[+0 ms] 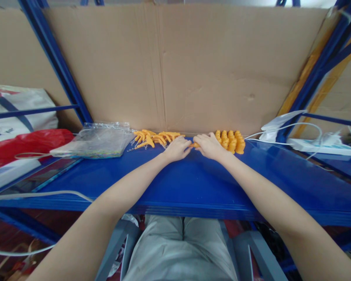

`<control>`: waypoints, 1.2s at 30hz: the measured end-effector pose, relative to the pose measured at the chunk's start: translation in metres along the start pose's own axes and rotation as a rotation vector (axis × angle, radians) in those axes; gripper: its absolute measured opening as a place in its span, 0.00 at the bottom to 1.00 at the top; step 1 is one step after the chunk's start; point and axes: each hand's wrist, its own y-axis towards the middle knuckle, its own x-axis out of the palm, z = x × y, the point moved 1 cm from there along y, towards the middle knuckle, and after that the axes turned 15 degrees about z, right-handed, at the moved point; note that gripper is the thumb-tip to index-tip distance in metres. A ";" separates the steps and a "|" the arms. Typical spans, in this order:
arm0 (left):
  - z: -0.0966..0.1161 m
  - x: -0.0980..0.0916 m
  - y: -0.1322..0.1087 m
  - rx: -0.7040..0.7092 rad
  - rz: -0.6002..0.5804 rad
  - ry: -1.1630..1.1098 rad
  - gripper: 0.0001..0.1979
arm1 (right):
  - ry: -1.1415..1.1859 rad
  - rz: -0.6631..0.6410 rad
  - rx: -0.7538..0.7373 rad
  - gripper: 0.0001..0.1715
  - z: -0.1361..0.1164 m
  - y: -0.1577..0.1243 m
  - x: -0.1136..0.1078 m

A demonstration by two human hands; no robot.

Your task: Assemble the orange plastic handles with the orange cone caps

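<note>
Between my two hands, near the back of the blue shelf, is a small orange piece (194, 145); its exact kind is hard to make out. My left hand (178, 148) closes on its left end with the fingertips. On the other end, my right hand (206, 144) grips with bent fingers. Left of my hands lies a loose pile of orange pieces with small metal chains (146, 138), like keychain parts. Several orange figures (230, 141) stand in tight rows just right of my right hand.
A stack of clear plastic bags (96, 141) lies left of the pile. Further left are a red bag (46, 142) and a white cloth bag (26, 109). A power strip (324, 146) with white cables sits at right. A cardboard sheet (204, 70) closes off the back between blue posts.
</note>
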 end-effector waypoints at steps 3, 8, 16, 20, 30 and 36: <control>-0.001 0.000 -0.001 0.007 -0.006 -0.003 0.10 | 0.020 -0.010 0.012 0.13 0.002 -0.001 0.001; -0.003 0.001 -0.003 0.021 -0.014 -0.004 0.11 | 0.056 -0.067 0.049 0.16 0.002 -0.001 0.006; -0.001 0.001 -0.001 0.025 -0.016 -0.001 0.10 | 0.028 -0.048 0.032 0.13 0.000 0.000 0.001; -0.002 0.000 -0.001 0.025 -0.017 0.000 0.12 | 0.055 -0.082 0.073 0.16 0.000 -0.001 0.000; -0.004 0.001 -0.001 0.026 0.007 0.006 0.11 | 0.017 -0.056 0.058 0.14 0.000 0.000 0.001; -0.008 0.001 -0.004 -0.025 0.043 0.014 0.13 | -0.025 -0.005 0.052 0.13 0.006 -0.001 -0.002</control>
